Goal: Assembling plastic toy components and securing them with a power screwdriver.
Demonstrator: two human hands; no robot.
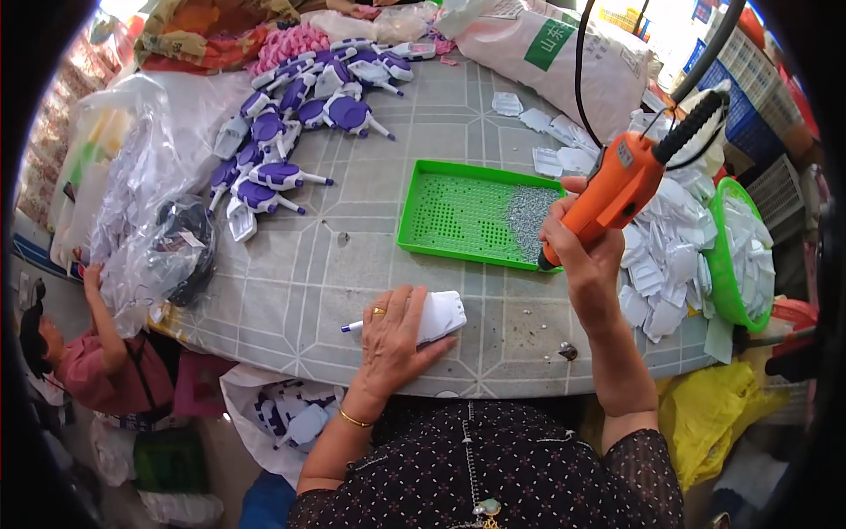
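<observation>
My left hand lies over a white plastic casing near the table's front edge, thumb along its near side and fingers across its top. A thin rod with a purple tip sticks out to the left; the casing's middle is hidden under the hand. My right hand grips an orange electric screwdriver, tilted with its black tip pointing down and left. That tip is over the right end of a shallow green tray, beside a heap of small silvery screws.
Purple-and-white plastic units pile up at the back left. White plastic pieces lie at right beside a green basket. A black cable hangs over the table. Another person is at the left.
</observation>
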